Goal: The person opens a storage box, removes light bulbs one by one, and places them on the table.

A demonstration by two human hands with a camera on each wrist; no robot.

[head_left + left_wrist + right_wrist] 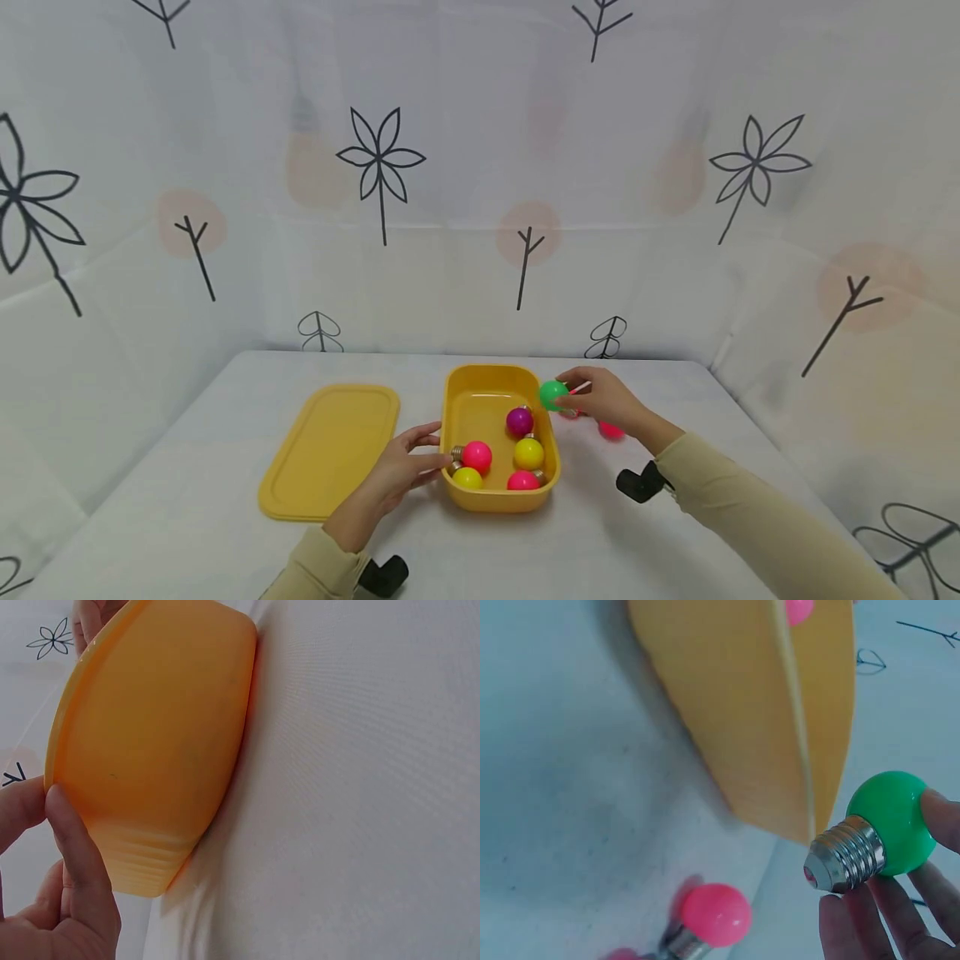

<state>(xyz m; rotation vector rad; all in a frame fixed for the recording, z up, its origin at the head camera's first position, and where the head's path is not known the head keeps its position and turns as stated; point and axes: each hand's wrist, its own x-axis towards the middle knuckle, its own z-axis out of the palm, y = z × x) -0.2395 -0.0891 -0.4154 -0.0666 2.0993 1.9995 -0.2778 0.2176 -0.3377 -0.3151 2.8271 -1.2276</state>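
A yellow plastic box (483,406) holds several light bulbs, among them a purple bulb (519,422), a yellow bulb (528,454) and a pink bulb (477,457). My left hand (396,468) pinches the box's left rim between thumb and finger, as the left wrist view shows up close. At the far right rim, my right hand (609,403) holds a green light bulb (894,817) by its round globe. Its silver screw base points toward the box edge in the right wrist view.
Left of the box lies a flat yellow lid (330,450). Pink bulbs lie on the white table to the right, partly behind my right hand, one pink bulb (717,915) close to the box. A patterned cloth (465,167) hangs behind the table.
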